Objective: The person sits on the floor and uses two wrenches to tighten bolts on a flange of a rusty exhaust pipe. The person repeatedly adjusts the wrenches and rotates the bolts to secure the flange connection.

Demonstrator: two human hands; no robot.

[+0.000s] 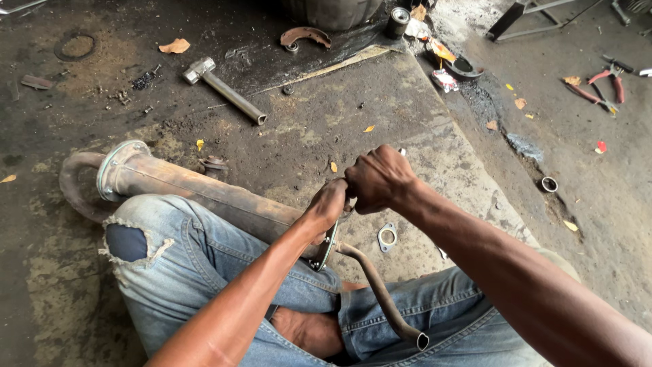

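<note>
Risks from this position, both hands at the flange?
1. Both hands, left hand and right hand, crowd the flange of the rusty exhaust pipe; a slip could pinch the fingers or knock the knuckles.
2. The pipe rests across the thigh with a bare foot beneath; it may roll or drop.
3. The loose gasket could get kicked away.

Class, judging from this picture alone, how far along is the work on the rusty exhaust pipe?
Done: the long rusty exhaust pipe rests across the jeans-clad leg, and a small metal gasket lies loose on the concrete. In hand: left hand and right hand grip at the flange joint. Left: the thin bent tube remains attached; the hammer lies untouched.
</note>
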